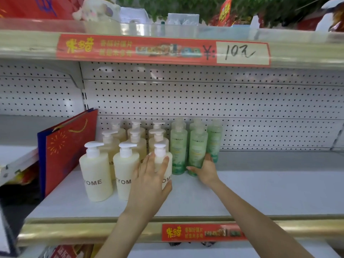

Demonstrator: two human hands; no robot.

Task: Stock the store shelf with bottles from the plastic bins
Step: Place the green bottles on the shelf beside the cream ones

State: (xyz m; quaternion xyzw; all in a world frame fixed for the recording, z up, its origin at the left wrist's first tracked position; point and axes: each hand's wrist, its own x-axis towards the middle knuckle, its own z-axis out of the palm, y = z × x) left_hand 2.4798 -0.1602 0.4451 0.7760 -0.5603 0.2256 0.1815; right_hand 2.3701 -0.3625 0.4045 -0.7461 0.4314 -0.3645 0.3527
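Head view, stocking in progress. The left hand (149,181) wraps the front of a cream pump bottle (168,174) at the right end of the front row. Its fingers (153,157) are spread up the body and the thumb lies on the right flank. The right hand (206,170) grips the base of the front green bottle (197,146), thumb to one side and fingers curled round the other. Both bottles stand upright on the shelf (260,192), touching their neighbours, with a red bag (68,146) at far left. The bins are out of view.

Handling, as judged: full bottles of this kind are likely heavy for their width and smooth-walled, stiff but slippery. Take the pump bottle round the body rather than by the pump head, which may turn. The tall, narrow green bottle tips readily — a low grip suits sliding, a mid-body grip lifting.
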